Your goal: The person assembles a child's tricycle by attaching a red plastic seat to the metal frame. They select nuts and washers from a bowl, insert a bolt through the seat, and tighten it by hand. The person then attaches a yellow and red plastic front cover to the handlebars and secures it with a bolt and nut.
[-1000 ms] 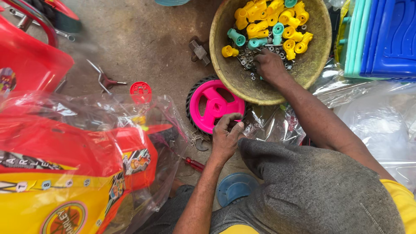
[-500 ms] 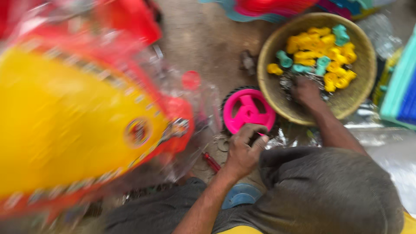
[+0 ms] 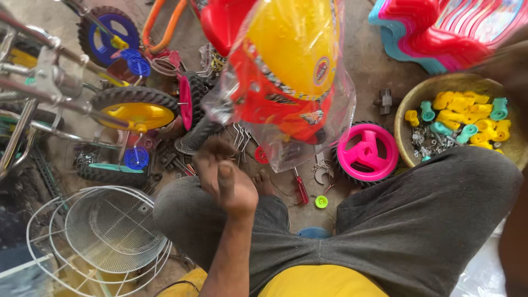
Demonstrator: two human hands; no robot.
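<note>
dusty concrete floor [image 3: 366, 74], strewn with toy-cycle parts, fills the view from above. at far left lie stacked white wire baskets [image 3: 107, 234] and a metal frame with a yellow-hubbed wheel [image 3: 135, 109] and a blue-hubbed wheel [image 3: 106, 34] behind it. the left hand [image 3: 225, 177] is raised over the left knee, blurred, fingers curled together; whether it grips anything i cannot tell. nearest ahead of it is the red and yellow toy car body [image 3: 286, 66] in a clear plastic bag, resting on the floor at centre. it looks light but bulky, hollow stiff plastic, and the loose wrap would likely be slippery, so a hold on the lower red edge seems surest. loose brackets, a red-handled screwdriver [image 3: 300, 187] and a small green cap [image 3: 321, 202] clutter the ground between. rightward sits a pink wheel [image 3: 366, 153], then a round bowl [image 3: 407, 148] of yellow and teal fittings. the right hand is out of sight.
</note>
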